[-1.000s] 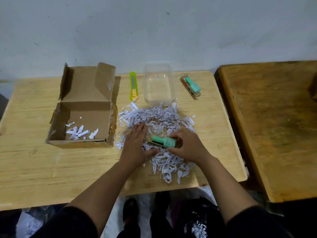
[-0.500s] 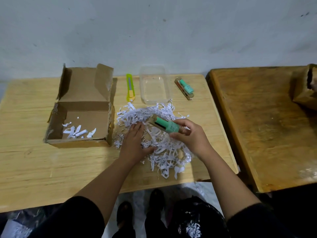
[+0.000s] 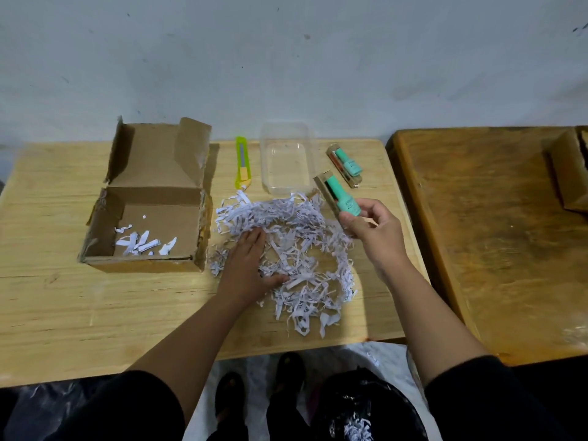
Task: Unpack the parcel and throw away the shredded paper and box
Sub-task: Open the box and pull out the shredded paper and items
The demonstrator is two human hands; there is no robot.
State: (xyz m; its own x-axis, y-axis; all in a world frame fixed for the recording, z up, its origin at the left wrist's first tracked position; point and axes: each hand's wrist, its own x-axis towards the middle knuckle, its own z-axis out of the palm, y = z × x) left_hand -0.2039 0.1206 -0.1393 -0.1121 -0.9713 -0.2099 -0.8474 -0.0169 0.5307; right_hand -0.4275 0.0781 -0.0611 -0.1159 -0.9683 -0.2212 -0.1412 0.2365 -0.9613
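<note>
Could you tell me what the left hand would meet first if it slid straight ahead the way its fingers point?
Probably only more shredded paper, since the left hand already rests flat on that pile. Beyond it, the clear plastic tray seems next, though depth is uncertain.

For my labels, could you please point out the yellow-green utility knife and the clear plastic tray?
yellow-green utility knife [image 3: 243, 167], head view, mid-handle.
clear plastic tray [image 3: 288, 163], head view, bare floor.
</note>
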